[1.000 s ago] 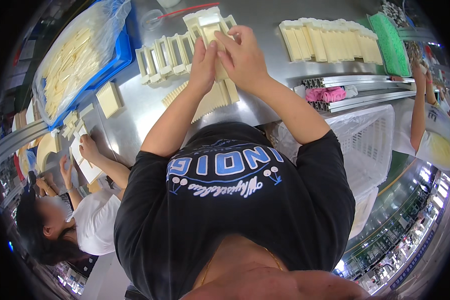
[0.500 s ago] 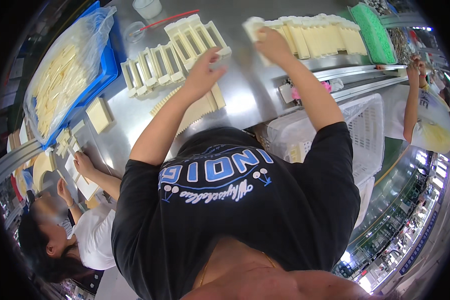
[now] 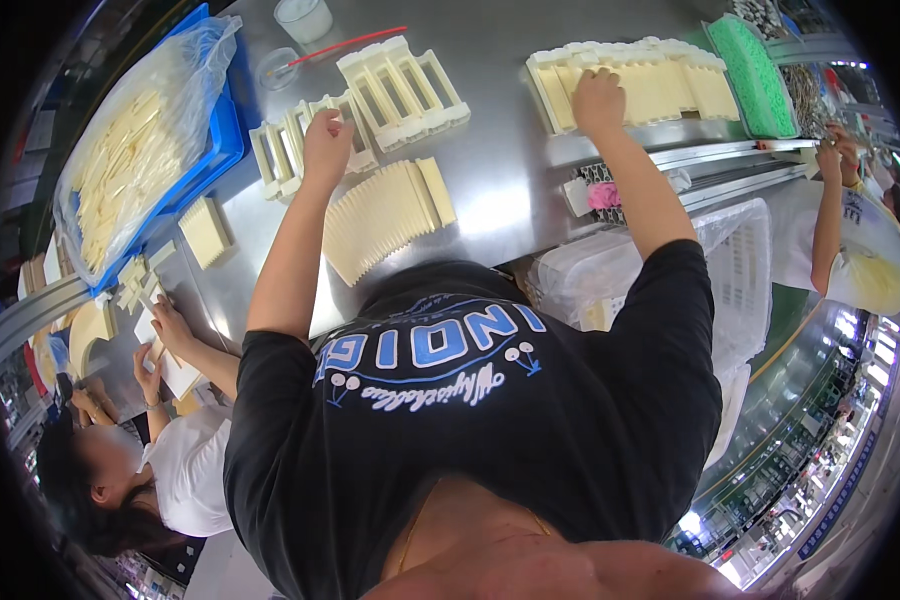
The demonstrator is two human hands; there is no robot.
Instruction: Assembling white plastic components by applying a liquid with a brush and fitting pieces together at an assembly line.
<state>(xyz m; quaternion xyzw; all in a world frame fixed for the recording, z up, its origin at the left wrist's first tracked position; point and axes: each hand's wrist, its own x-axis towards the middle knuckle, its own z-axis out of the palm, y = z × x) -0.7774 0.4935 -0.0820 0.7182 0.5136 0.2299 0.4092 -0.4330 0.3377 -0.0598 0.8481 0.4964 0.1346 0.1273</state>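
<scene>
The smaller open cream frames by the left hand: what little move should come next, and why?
Perhaps the left hand should lift one of the smaller open cream frames: it is right at that row, though its grip is unclear. The right hand is farther off, at the row of solid-faced cream pieces.

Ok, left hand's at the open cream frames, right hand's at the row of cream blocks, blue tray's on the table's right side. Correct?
No: head view shows the blue tray on the left side of the table. Left hand at the frames, right hand at the blocks: fine.
</scene>
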